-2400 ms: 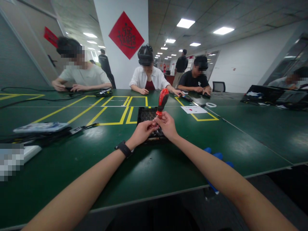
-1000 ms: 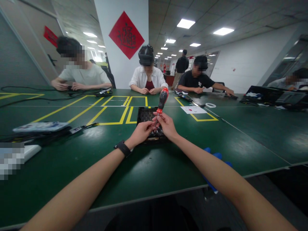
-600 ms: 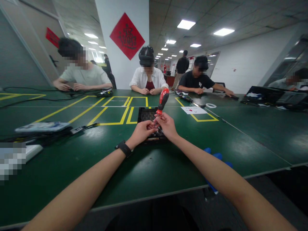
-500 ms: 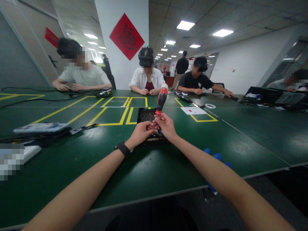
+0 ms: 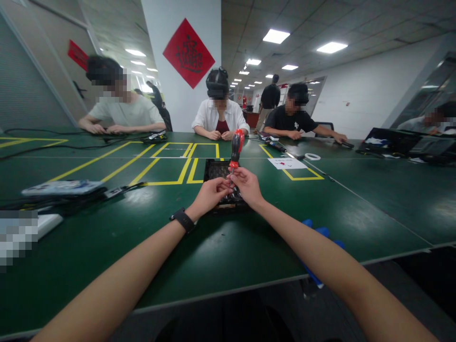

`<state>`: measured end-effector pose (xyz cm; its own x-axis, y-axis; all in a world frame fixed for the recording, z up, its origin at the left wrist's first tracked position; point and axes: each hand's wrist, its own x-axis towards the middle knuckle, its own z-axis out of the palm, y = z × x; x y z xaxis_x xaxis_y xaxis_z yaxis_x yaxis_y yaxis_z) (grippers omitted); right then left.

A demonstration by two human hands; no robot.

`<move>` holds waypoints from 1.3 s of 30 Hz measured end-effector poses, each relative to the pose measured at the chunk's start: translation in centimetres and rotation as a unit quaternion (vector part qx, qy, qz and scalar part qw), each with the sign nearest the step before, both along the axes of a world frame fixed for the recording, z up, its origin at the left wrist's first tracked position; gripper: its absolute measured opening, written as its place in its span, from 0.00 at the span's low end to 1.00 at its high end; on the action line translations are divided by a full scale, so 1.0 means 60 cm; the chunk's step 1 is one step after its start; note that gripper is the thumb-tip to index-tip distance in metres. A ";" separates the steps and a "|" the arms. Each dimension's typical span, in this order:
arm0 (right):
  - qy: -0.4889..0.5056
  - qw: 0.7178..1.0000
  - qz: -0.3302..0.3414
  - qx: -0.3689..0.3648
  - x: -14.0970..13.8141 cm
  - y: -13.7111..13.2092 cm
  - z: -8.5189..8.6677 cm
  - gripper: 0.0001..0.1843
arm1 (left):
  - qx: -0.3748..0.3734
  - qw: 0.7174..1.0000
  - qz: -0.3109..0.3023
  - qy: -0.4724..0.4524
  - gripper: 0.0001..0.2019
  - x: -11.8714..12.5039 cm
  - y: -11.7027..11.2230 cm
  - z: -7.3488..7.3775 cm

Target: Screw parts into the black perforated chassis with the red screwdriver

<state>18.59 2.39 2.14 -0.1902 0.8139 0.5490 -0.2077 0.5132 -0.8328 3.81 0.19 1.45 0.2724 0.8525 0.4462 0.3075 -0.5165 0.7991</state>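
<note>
A screwdriver [image 5: 236,148] with a red and black handle stands nearly upright, handle at the top, above an open black case [image 5: 217,167]. My right hand [image 5: 246,184] pinches its metal shaft just below the handle. Close against the lower shaft, the thumb and fingertips of my left hand [image 5: 213,194] are pressed together; what is between them, if anything, is too small to tell. Fingers hide the screwdriver's tip. Dark and shiny small parts lie inside the case, partly covered by my hands.
Yellow tape outlines mark the green table [image 5: 249,251]. Left lies a stack of devices with cables [image 5: 67,187]; right are a paper sheet [image 5: 287,163], a tape roll [image 5: 312,156] and blue objects [image 5: 322,232] beyond my forearm. Several people sit across the table.
The screwdriver's handle has tipped slightly to the left and stands more upright. Both hands stay in almost the same place over the case.
</note>
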 end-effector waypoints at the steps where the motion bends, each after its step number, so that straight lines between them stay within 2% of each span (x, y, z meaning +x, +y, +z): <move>1: 0.006 1.000 0.001 0.002 0.000 0.001 -0.001 0.17 | 0.005 1.000 0.006 0.008 0.13 -0.001 -0.001 0.000; 6: 0.018 1.000 0.016 0.007 -0.002 0.003 -0.006 0.16 | 0.022 0.998 0.033 0.045 0.14 -0.003 0.000 -0.001; 11: 0.021 1.000 0.017 0.002 -0.004 -0.001 -0.004 0.17 | 0.029 0.998 0.048 0.036 0.16 -0.002 0.002 -0.004; 19: 0.008 1.000 0.019 -0.009 -0.002 0.000 -0.002 0.17 | 0.022 0.999 0.012 0.048 0.13 -0.002 0.001 -0.004; 26: -0.018 1.000 0.015 -0.003 0.002 0.002 0.000 0.21 | 0.026 0.998 -0.005 0.056 0.14 -0.002 0.002 -0.005; 33: -0.005 1.000 -0.002 0.005 0.002 0.000 0.000 0.18 | 0.023 0.998 0.026 0.046 0.16 0.000 -0.005 0.002; 39: -0.004 1.000 0.012 -0.002 -0.001 0.000 -0.004 0.18 | 0.003 0.999 0.009 0.039 0.12 -0.001 0.000 -0.003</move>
